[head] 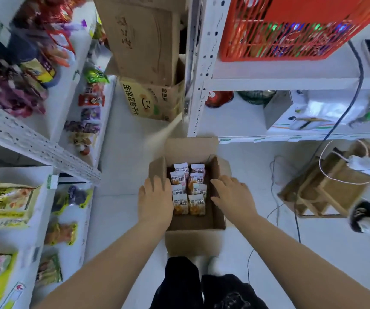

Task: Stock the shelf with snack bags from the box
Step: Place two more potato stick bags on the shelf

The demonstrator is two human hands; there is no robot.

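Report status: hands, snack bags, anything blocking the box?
Left hand open at left wall of box, right hand open at right wall. Snack bags in two rows inside, none held. Nothing covering them.

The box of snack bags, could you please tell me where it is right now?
In the head view, the box sits on the floor at centre, between the left hand and right hand, near the foot of the white shelf post.
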